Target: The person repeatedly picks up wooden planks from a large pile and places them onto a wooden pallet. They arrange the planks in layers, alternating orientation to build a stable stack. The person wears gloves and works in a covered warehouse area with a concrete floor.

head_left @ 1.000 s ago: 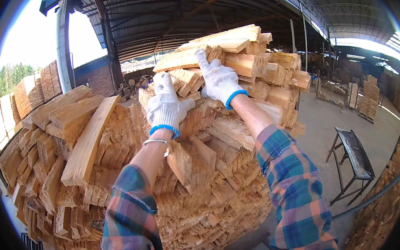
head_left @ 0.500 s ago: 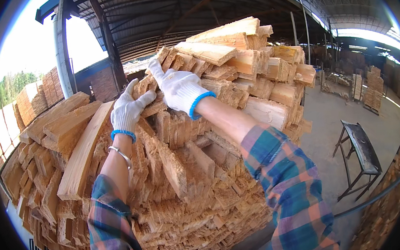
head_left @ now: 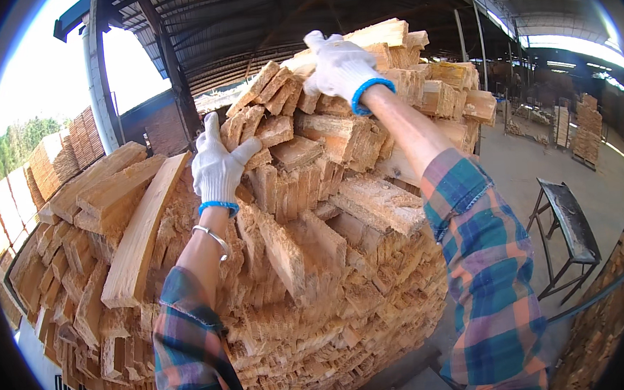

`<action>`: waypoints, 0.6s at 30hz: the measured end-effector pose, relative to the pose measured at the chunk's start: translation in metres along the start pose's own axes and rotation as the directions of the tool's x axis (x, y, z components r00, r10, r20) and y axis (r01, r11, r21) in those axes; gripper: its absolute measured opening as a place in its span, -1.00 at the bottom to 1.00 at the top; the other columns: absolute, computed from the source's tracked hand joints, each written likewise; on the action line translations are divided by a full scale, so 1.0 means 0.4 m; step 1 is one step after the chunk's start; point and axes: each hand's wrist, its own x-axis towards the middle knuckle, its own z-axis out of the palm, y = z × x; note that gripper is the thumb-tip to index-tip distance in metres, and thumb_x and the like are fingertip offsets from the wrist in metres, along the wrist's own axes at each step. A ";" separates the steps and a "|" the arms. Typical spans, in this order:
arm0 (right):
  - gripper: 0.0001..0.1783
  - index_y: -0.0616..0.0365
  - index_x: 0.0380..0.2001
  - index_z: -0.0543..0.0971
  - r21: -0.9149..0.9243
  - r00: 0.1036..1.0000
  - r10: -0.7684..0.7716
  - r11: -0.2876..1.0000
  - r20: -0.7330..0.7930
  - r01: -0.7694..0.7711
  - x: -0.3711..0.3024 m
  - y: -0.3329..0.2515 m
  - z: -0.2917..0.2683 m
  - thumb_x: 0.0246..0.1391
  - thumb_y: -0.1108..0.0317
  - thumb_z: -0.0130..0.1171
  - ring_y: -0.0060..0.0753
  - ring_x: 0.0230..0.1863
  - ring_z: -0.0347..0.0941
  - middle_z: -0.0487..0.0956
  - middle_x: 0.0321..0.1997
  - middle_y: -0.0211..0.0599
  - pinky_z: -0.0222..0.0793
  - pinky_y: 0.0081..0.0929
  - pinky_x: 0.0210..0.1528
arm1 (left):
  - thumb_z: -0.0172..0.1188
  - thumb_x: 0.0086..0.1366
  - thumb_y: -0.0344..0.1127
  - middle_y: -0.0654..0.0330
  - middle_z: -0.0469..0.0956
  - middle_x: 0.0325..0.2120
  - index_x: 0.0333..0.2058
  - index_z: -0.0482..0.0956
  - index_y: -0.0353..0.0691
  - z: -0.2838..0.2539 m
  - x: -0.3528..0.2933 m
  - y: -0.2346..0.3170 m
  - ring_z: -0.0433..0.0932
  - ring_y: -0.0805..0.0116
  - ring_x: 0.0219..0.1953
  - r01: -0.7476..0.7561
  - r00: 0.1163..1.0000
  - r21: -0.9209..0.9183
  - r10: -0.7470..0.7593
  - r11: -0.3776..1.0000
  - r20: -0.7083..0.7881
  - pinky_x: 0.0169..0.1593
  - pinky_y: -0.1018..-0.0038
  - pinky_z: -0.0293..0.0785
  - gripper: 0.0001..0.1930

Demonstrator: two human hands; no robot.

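Note:
My left hand (head_left: 221,163), in a white knit glove with a blue cuff, rests against the left side of a bunch of short rough-sawn boards (head_left: 276,131). Its thumb and fingers are spread, and the thumb lies along the board ends. Farther up and to the right, my right hand (head_left: 343,66), gloved alike, is over the top boards of the heap with its fingers apart. What lies under its palm is hidden. Below both hands, more wood pieces stand on edge or lie loose, among them a tilted board (head_left: 281,257) and a rough flat one (head_left: 384,201).
Long boards (head_left: 146,230) lean on the pile's left side. A black metal stand (head_left: 571,225) is on the concrete floor to the right. Steel posts (head_left: 99,76) and stacked lumber (head_left: 587,132) are farther back.
My right hand has moved up and right, away from my left hand, onto the higher boards. My left hand has shifted slightly right and down in view, still beside the bunch. The view has shifted a little.

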 end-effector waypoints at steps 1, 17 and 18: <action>0.00 0.16 0.34 0.20 0.052 0.998 0.044 0.998 -0.035 -0.042 0.004 -0.030 0.000 -0.13 0.07 0.43 -0.04 0.22 0.44 0.40 0.25 -0.07 0.56 -0.15 0.04 | 0.39 -0.02 0.32 -0.09 0.50 0.12 0.36 0.19 -0.08 -0.005 -0.011 0.034 0.56 -0.06 0.05 -0.028 0.998 0.104 0.035 0.994 -0.061 0.04 0.15 0.52 0.05; -0.54 0.05 0.10 0.52 0.934 0.890 0.343 -0.291 0.302 -0.205 0.074 0.152 0.177 0.18 0.13 0.22 -0.15 0.24 0.34 0.43 0.24 -0.15 0.51 0.00 0.05 | 0.34 0.06 0.29 -0.15 0.51 0.08 0.36 0.17 -0.07 -0.051 0.009 0.037 0.54 -0.13 0.06 -0.013 0.985 0.042 0.006 0.999 0.171 0.07 0.12 0.48 -0.01; -0.57 0.06 0.09 0.52 0.913 0.899 0.300 -0.353 0.317 -0.205 0.069 0.139 0.176 0.20 0.16 0.20 -0.16 0.20 0.37 0.45 0.20 -0.15 0.53 -0.04 0.01 | 0.34 0.05 0.30 -0.15 0.50 0.09 0.36 0.17 -0.06 -0.060 0.014 0.025 0.54 -0.13 0.06 -0.009 0.983 0.042 0.001 0.999 0.184 0.08 0.12 0.48 0.00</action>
